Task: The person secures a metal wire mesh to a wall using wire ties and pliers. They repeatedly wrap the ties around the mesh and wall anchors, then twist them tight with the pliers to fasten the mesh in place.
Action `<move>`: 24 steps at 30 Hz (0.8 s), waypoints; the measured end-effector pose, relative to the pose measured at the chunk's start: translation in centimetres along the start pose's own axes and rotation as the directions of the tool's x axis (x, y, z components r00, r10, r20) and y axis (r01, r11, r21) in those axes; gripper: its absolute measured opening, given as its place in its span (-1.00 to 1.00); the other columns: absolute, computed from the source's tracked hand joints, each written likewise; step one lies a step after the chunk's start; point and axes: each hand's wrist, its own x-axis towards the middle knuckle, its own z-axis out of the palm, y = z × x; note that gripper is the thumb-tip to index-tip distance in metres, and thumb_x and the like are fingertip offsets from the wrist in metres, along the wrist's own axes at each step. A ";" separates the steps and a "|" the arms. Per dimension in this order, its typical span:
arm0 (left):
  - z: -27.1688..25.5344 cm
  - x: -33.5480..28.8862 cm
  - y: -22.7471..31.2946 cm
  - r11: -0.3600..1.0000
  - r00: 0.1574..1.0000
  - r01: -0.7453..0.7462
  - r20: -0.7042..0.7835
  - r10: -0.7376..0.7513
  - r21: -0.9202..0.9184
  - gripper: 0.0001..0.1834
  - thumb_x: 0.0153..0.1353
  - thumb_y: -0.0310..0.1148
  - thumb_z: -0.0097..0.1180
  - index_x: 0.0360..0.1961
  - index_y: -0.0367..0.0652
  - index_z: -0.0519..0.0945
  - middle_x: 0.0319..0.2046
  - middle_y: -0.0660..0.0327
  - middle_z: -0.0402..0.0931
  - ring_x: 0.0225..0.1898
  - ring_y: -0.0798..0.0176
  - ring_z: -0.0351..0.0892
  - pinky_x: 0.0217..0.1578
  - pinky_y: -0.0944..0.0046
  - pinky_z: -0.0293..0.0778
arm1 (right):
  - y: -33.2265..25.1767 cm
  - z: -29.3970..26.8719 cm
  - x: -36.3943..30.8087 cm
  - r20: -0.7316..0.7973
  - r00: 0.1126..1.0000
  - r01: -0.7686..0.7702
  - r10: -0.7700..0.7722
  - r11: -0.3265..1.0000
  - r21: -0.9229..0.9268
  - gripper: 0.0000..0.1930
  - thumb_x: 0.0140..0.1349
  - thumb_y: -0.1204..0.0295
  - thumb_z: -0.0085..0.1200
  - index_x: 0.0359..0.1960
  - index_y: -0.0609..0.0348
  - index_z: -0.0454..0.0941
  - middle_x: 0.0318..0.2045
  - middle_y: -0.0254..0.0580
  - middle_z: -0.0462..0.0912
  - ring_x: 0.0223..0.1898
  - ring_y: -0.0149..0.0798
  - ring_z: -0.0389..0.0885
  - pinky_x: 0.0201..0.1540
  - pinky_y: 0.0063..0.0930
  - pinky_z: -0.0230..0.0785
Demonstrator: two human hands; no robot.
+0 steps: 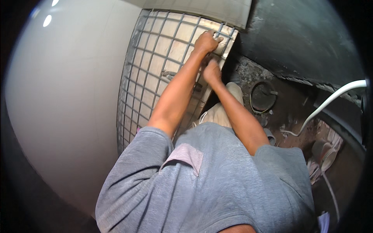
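A grid of crossed steel bars (pixel 149 50) lies over pale boards (pixel 159 58) in front of me. My left hand (pixel 207 42) is at the grid's far right corner, its fingers curled in against the bars. What they pinch is hidden. Just nearer, at the right edge of the boards, my right hand (pixel 212 72) is smeared by motion. Something dark shows beside its fingers, too blurred to name. A short grey pipe-like piece (pixel 168 74) sits among the bars left of my left forearm.
A smooth pale wall (pixel 70 97) rises along the left. To the right, a round dark bucket (pixel 263 97) stands on the dirty floor below a dark wall (pixel 307 39). A thick white hose (pixel 330 99) curves in from the right, above a roll-like object (pixel 324 153).
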 end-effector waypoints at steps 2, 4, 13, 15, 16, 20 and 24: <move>-3.5 -5.1 -1.6 0.968 0.989 -0.020 -0.148 -0.017 -0.250 -0.41 0.17 -0.01 0.21 0.01 -0.34 0.57 -0.06 -0.18 0.58 0.02 -0.10 0.57 0.04 0.10 0.45 | 2.4 4.8 -1.9 0.274 0.939 0.308 -0.206 0.859 -0.409 -0.72 0.19 0.29 0.03 -0.25 0.28 0.61 -0.19 0.19 0.60 -0.19 0.26 0.60 -0.11 0.07 0.43; -7.0 -12.0 -4.5 0.945 0.978 0.131 -0.116 -0.173 -0.301 -0.44 0.19 -0.09 0.21 0.04 -0.36 0.56 -0.03 -0.12 0.58 0.04 0.01 0.57 0.06 0.15 0.43 | 0.5 5.8 -5.0 0.415 0.796 0.605 -0.440 0.594 -0.530 -0.68 0.22 0.37 -0.06 -0.03 0.21 0.53 -0.09 0.02 0.59 -0.05 0.01 0.54 -0.04 -0.04 0.34; -6.8 -35.4 -11.3 0.399 0.729 0.470 0.091 -0.679 -0.787 -0.47 0.32 -0.16 0.10 0.14 -0.39 0.46 -0.08 0.09 0.62 -0.01 0.22 0.58 0.04 0.21 0.41 | 0.1 8.4 -2.4 0.524 0.768 0.619 -0.368 0.635 -0.461 -0.66 0.26 0.39 -0.11 0.02 0.31 0.40 -0.31 0.13 0.62 -0.24 0.12 0.64 -0.22 0.02 0.50; -5.0 -35.7 -11.8 0.291 0.696 0.477 0.154 -0.701 -0.830 -0.46 0.34 -0.14 0.08 0.16 -0.37 0.44 -0.06 0.09 0.61 -0.01 0.20 0.58 0.04 0.17 0.40 | -3.0 5.6 -2.5 0.612 0.750 0.564 -0.253 0.727 -0.391 -0.67 0.23 0.39 -0.09 -0.06 0.38 0.42 -0.32 0.21 0.63 -0.26 0.12 0.66 -0.24 0.01 0.51; -4.4 -34.7 -11.6 0.251 0.698 0.484 0.197 -0.689 -0.839 -0.46 0.34 -0.14 0.07 0.16 -0.37 0.43 -0.05 0.09 0.60 0.00 0.19 0.58 0.04 0.15 0.39 | -2.7 5.4 -1.1 0.585 0.794 0.458 -0.167 0.796 -0.395 -0.69 0.16 0.41 0.02 -0.15 0.44 0.44 -0.35 0.13 0.65 -0.27 -0.02 0.68 -0.25 -0.09 0.51; -3.9 -30.7 -8.9 0.307 0.768 0.484 0.230 -0.598 -0.819 -0.43 0.32 -0.08 0.08 0.16 -0.35 0.43 -0.04 0.08 0.59 -0.03 0.20 0.59 -0.01 0.17 0.43 | -3.7 -4.8 -2.9 0.797 0.586 -0.030 0.145 0.987 -0.158 -0.79 0.12 0.48 0.09 -0.25 0.38 0.49 -0.44 -0.05 0.63 -0.39 -0.23 0.64 -0.34 -0.28 0.49; -1.8 -21.6 -6.2 0.372 0.901 0.361 0.218 -0.375 -0.855 -0.37 0.30 -0.01 0.10 0.18 -0.34 0.41 -0.06 0.01 0.59 -0.12 0.21 0.63 -0.20 0.28 0.49 | -0.4 -17.1 -6.0 0.626 0.772 -0.069 0.108 0.994 -0.087 -0.96 0.15 0.56 0.02 -0.38 0.23 0.51 -0.53 -0.12 0.61 -0.46 -0.26 0.61 -0.39 -0.32 0.43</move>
